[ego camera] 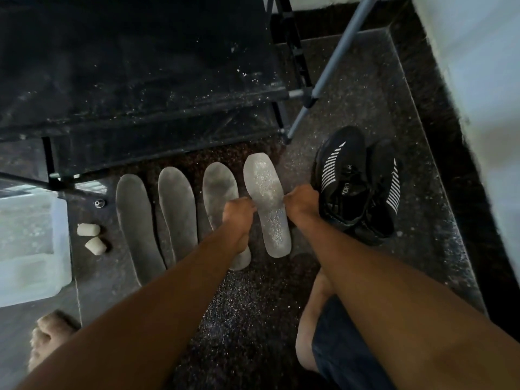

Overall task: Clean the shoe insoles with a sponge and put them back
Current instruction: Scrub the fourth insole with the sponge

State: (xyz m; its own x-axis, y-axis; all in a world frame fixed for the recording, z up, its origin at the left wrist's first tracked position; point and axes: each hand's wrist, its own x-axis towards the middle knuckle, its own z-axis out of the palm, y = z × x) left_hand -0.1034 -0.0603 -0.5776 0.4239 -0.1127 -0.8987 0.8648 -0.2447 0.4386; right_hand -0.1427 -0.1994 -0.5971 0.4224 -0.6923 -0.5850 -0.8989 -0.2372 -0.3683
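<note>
Crouched low; my bare knee (pixel 309 327) is nearest, with speckled dark stone floor (pixel 247 311) open between my forearms. My bare foot (pixel 46 337) sits at the lower left edge.

My left hand (pixel 239 212) and my right hand (pixel 301 202) pinch opposite side edges of the pale grey foam insole dusted with white powder (pixel 267 204), fingers curled in at its waist. It lies flat on the floor, rightmost in a row, toe pointing away from me.

Left of it, three plain grey insoles (pixel 177 206) lie side by side, close but apart; my left forearm covers the heel of the nearest one.

Two small off-white sponge pieces (pixel 91 237) sit on the floor left of the row. Beside them, a translucent white plastic tub (pixel 33 249); contents unclear.

Right of my hand, a pair of black trainers with white stripes (pixel 354 184), touching each other, just beside the white wall (pixel 478 80).

Farther off, a black dusty shelf rack (pixel 140 80) overhangs the insole toes; a grey metal pole (pixel 329 74) leans beside it.
</note>
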